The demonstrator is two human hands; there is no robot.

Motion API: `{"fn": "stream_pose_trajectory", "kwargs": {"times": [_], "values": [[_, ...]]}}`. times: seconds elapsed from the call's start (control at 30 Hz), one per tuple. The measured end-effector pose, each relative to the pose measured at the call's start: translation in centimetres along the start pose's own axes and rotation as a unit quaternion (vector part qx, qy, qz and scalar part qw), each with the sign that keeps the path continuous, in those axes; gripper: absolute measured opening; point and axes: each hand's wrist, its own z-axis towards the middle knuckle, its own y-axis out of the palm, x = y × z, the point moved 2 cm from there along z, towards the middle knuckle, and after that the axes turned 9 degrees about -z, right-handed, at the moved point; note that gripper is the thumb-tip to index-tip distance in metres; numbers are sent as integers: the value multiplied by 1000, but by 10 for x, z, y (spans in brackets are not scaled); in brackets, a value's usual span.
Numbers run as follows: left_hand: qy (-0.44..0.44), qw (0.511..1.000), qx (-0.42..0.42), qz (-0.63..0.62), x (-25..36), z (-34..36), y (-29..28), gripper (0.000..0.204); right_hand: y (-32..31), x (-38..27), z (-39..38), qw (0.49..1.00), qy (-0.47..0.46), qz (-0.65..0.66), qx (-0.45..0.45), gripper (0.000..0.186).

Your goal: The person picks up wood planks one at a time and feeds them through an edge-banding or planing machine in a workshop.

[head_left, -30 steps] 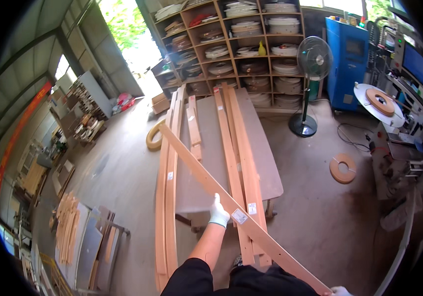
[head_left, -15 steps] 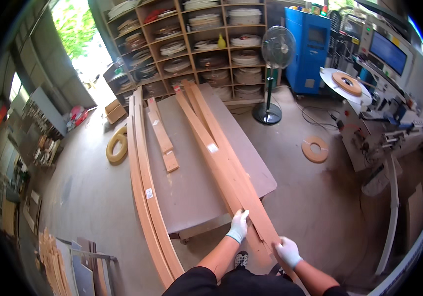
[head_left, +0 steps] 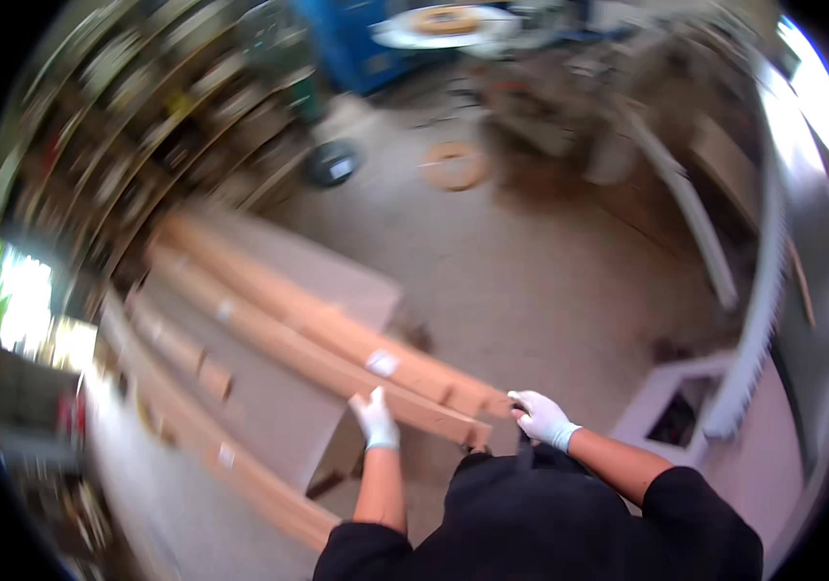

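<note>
My left hand (head_left: 376,419), in a white glove, is at the edge of a long reddish-brown wooden board (head_left: 308,363), thumb and fingers apart. Beside it on the far side lies another long board (head_left: 414,373) with a white label. Around this second board's near right end my right hand (head_left: 543,419), also gloved, is closed. Both boards run from the table (head_left: 337,290) toward me, their near ends past its edge. The picture is smeared by motion, so the left fingertips' contact is hard to make out.
More long boards (head_left: 201,431) lie along the table's left side, with a short board (head_left: 172,339) between. Beyond stand shelves (head_left: 172,126) of coiled rolls. A tan ring-shaped roll (head_left: 454,166) and a fan base (head_left: 331,163) are on the floor. Machinery (head_left: 569,107) stands at the right.
The view has swung to the right, so table and shelves appear farther left and tilted. The two boards are spread farther apart at their near ends. My left hand has loosened from the boards.
</note>
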Motion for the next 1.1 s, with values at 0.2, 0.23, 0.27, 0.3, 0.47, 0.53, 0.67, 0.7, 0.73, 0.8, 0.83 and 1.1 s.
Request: {"fn": "stream_pose_trajectory", "kwargs": {"times": [0.2, 0.23, 0.27, 0.3, 0.47, 0.53, 0.67, 0.7, 0.73, 0.8, 0.83, 1.1], "values": [[-28, 991, 82, 99, 8, -10, 34, 47, 0, 189, -148, 932, 301, 64, 189, 36], [-75, 979, 91, 164, 21, 6, 29, 66, 3, 187, -173, 914, 329, 83, 222, 36], [-86, 962, 105, 237, -4, 53, -20, 67, -16, 205, -183, 896, 356, 118, 237, 36], [-69, 940, 76, 327, -18, 92, -21, 70, -16, 206, -200, 882, 379, 159, 231, 35], [42, 750, 158, 642, 11, 87, 51, 66, -16, 224, -218, 836, 382, 220, 326, 33], [156, 777, 79, 605, 14, 76, 95, 70, -32, 219, -206, 851, 334, 239, 326, 33], [346, 780, -108, 511, -13, 0, 192, 68, -95, 204, -211, 860, 166, 140, 461, 25], [355, 764, -169, 511, -23, -23, 226, 64, -116, 208, -217, 857, 165, 144, 467, 25], [132, 865, -346, 338, -26, -98, 291, 64, -135, 209, -223, 837, 130, 120, 518, 24], [1, 820, -461, 339, -57, -106, 330, 68, -181, 213, -236, 782, 82, 54, 616, 26], [39, 749, -522, 405, -73, -98, 343, 66, -203, 219, -244, 753, 100, 23, 650, 25], [22, 551, -623, 555, -107, -132, 447, 53, -206, 417, -337, 319, 284, 500, 753, 17]]}}
